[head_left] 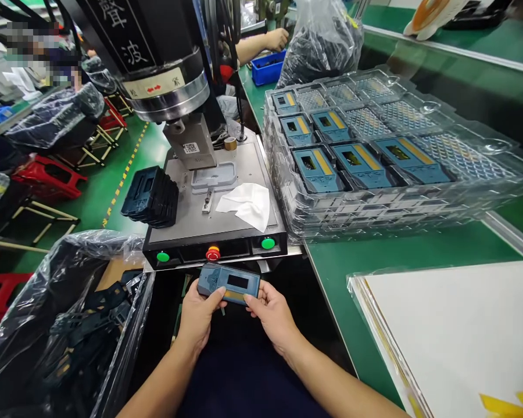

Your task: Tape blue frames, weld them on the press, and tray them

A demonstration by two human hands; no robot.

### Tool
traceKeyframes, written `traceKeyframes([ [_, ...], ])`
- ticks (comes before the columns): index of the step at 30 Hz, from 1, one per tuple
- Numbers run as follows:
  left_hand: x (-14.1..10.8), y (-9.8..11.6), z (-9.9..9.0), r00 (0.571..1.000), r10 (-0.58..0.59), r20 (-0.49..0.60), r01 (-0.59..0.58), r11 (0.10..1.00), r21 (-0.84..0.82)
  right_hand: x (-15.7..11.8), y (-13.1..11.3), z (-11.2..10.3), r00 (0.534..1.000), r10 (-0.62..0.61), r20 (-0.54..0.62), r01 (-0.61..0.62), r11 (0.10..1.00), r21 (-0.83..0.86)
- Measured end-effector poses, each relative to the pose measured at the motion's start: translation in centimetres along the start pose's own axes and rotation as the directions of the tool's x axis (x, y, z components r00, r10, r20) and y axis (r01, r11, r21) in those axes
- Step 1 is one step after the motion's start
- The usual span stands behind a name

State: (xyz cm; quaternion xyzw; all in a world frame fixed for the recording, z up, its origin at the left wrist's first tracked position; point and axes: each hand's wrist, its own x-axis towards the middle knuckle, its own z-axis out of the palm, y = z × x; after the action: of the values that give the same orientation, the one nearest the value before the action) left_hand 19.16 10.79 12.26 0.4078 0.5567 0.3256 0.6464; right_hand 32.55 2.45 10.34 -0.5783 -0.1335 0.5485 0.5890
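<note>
Between my two hands is a dark blue-grey plastic housing (253, 281) with a black rectangular window and a yellow strip. My left hand (199, 313) grips its left end, thumb on the near edge. On the right end, my right hand (273, 310) closes round the corner, its thumb by the yellow strip. The housing is just in front of the press base (187, 235), near the red stop button (212, 253). On that base are a grey fixture (214, 176), a white cloth (246, 206) and a stack of dark housings (150, 196). My fingers underneath are partly hidden.
The press head (189, 142) hangs over the fixture. At right, stacked clear trays (340, 200) hold several similar housings. A plastic-lined bin (143, 302) with loose parts stands at left. Beyond the press, a co-worker's hand (277, 39) is above a blue box (265, 72).
</note>
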Motion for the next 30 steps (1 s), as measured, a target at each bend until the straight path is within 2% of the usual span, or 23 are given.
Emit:
traceKeyframes([
  [7,-0.13,0.32,-0.12,0.999,-0.014,0.043,0.019,0.992,-0.129,0.21,0.33,-0.07,0.999,-0.022,0.026,0.020,0.997,0.078],
  [30,-0.05,0.39,-0.47,0.999,-0.031,0.011,0.032,0.978,-0.206,0.10,0.28,-0.38,0.996,-0.051,0.072,0.045,0.996,0.075],
])
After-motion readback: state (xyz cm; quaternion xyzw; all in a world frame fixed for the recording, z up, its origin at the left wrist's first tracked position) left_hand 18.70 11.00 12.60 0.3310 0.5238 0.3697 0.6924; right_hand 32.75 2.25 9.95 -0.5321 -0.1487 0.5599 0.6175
